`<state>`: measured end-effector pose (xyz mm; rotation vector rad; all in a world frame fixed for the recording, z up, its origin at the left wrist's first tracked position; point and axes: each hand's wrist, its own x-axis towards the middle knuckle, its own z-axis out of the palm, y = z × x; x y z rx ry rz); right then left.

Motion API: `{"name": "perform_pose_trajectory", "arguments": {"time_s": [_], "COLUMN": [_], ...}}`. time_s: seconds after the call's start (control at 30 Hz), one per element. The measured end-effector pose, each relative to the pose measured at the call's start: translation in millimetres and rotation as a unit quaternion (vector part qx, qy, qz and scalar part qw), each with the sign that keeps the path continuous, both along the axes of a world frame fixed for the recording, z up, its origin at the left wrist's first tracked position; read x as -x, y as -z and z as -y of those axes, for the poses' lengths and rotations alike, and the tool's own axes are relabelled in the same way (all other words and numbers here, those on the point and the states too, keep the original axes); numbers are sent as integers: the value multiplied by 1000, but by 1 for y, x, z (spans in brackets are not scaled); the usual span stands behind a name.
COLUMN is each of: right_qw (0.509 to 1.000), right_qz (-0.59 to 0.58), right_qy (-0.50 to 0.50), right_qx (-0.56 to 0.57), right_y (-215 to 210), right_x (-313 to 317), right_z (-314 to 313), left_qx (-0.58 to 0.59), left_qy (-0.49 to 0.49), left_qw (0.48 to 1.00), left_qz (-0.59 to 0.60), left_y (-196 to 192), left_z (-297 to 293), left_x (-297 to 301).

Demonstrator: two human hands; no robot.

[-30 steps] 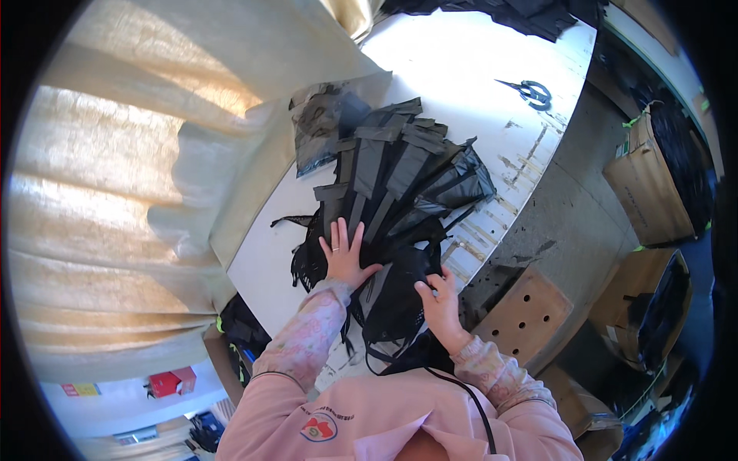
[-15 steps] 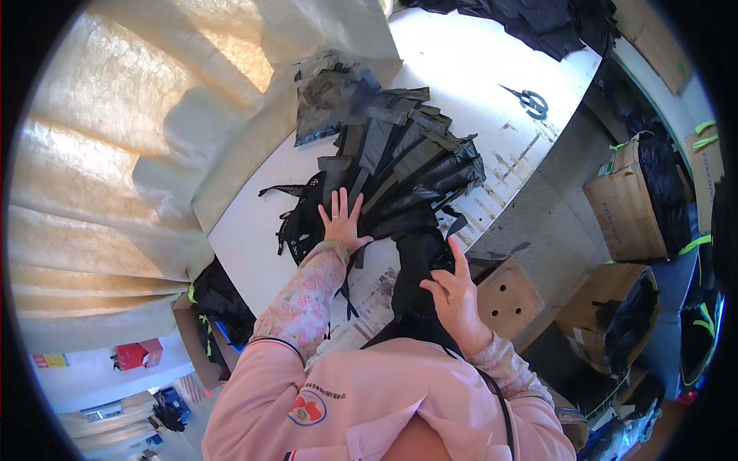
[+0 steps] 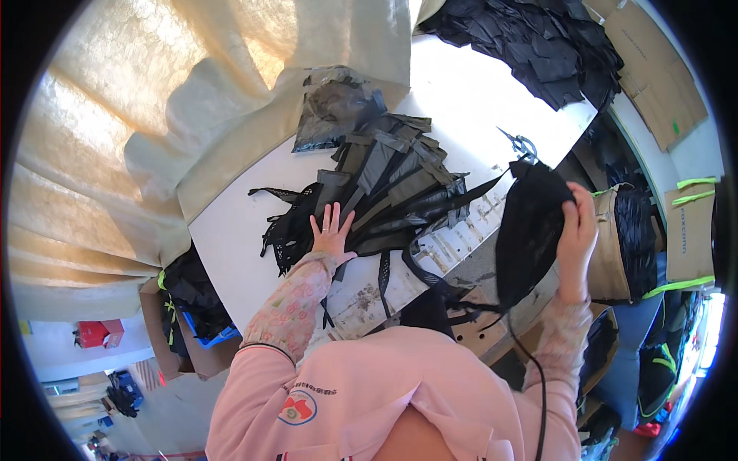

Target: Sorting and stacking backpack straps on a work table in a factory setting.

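My left hand (image 3: 331,234) lies flat with fingers spread on a fanned pile of black and dark grey fabric pieces with straps (image 3: 384,173). Black mesh (image 3: 292,227) shows just left of that hand. Off to the right, my right hand (image 3: 578,238) grips the edge of a black fabric piece (image 3: 529,238) and holds it up past the table's edge. A dark strap stretches from this piece back toward the pile. Scissors (image 3: 523,144) lie on the table just beyond the raised piece, which partly covers them.
The white table (image 3: 469,84) carries a clear bag of dark items (image 3: 337,107) and a large heap of black fabric (image 3: 538,54) at the far end. A beige curtain (image 3: 100,154) hangs on the left. Cardboard boxes (image 3: 615,261) with black contents stand at right; another (image 3: 165,330) stands at lower left.
My right hand has moved from near my lap out to the right and up, and now grips the black fabric piece. My left hand stays on the pile.
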<state>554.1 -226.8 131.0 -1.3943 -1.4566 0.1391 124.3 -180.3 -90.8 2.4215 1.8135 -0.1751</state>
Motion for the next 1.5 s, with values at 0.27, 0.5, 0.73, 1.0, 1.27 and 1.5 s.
{"name": "perform_pose_trajectory", "arguments": {"time_s": [0.27,0.5,0.73,1.0,1.27,1.5], "right_qw": [977,939,885,929,999,874], "right_qz": [68,120,355,278,17,68], "right_qy": [-130,-216,-190,-242,-38,-364], "right_qx": [154,237,233,7,-15,314], "right_y": [93,211,273,228,310,403], "right_x": [-111,-102,-62,-61,-260,-207], "right_z": [-178,-302,-325,-209,-89,60], "left_qx": [-128,133,136,-32,-112,-637], "left_qy": [66,45,-19,-43,-283,-66], "left_qw": [956,966,977,951,715,662], "left_qz": [254,218,163,304,630,390], "left_y": [-43,60,82,112,42,-186], "left_z": [24,58,63,100,168,241], "left_x": [-63,-220,-257,-271,-228,-121]}}
